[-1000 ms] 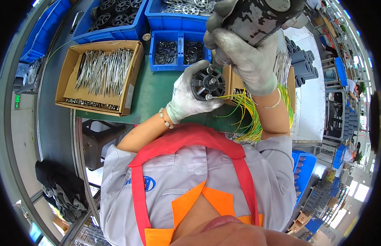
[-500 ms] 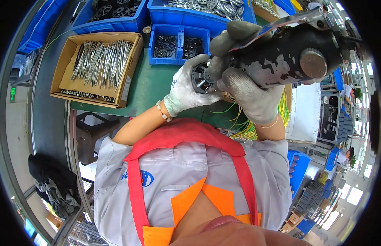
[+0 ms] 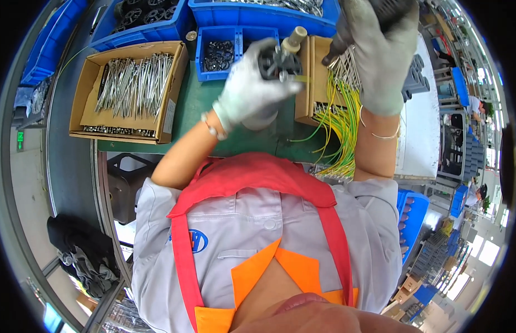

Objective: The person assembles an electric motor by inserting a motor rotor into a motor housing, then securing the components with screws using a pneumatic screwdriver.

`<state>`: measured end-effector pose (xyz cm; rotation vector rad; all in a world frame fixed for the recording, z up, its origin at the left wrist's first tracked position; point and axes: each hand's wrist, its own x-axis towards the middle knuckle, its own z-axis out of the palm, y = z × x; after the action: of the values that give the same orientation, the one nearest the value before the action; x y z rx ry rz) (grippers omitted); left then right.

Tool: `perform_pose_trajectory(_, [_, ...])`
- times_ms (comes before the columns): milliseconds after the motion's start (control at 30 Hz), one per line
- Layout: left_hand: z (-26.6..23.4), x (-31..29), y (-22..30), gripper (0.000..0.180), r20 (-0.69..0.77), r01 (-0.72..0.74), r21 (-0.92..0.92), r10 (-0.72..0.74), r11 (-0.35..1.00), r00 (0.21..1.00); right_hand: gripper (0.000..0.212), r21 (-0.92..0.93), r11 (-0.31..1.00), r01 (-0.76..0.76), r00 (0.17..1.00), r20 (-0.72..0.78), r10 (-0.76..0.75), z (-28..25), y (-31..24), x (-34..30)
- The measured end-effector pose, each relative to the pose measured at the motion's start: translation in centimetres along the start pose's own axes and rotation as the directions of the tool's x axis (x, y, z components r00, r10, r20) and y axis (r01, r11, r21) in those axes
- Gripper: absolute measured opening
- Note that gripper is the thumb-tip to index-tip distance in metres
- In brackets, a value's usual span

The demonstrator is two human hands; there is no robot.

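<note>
In front of my chest my left hand (image 3: 249,89), in a white glove and blurred by motion, grips a round black spoked part (image 3: 279,64). Its fingers curl around the part's rim. Higher up and to the right, my gloved right hand (image 3: 380,58) is wrapped round a black power tool (image 3: 395,12), which the upper edge of the view cuts off. A beige knobbed post (image 3: 294,40) stands just beyond the spoked part. Beside my right wrist, a bundle of yellow-green wires (image 3: 344,130) hangs over the table's near edge.
A cardboard box (image 3: 83,105) of long metal pins lies on the left of the green table (image 3: 194,119). Behind stand a small blue divided bin (image 3: 219,75) and larger blue bins (image 3: 175,28) of parts. Another cardboard box (image 3: 303,102) sits below my right hand.
My right hand has lifted the power tool up and away from the spoked part, toward the upper right. My left hand keeps the part, now tilted and slightly higher.
</note>
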<state>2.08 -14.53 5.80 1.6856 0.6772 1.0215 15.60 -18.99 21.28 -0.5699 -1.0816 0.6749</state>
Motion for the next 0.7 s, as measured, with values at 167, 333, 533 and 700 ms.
perform_pose_trajectory(167, [-1.2, 6.6, -1.1, 0.072, 0.172, 0.236, -0.129, -0.212, 0.963, 0.962, 0.060, -0.746, 0.612, 0.262, 0.963, 0.158, -0.219, -5.3, 5.0, -8.0])
perform_pose_trajectory(333, [-0.5, 8.4, -2.5, 0.030, 0.109, 0.217, -0.323, -0.192, 0.921, 0.975, 0.096, -0.545, 0.700, -0.462, 0.877, -0.161, 0.453, -9.0, 16.7, -14.8])
perform_pose_trajectory(533, [-0.2, 7.6, -2.1, 0.024, 0.018, 0.249, -0.413, -0.265, 0.876, 0.964, 0.092, -0.670, 0.478, -0.568, 0.764, -0.212, 0.610, -8.8, 17.3, -15.7])
perform_pose_trajectory(700, [-0.5, 7.5, -2.9, 0.020, -0.008, 0.246, -0.412, -0.273, 0.877, 0.962, 0.103, -0.681, 0.407, -0.609, 0.712, -0.243, 0.659, -7.7, 15.9, -15.2])
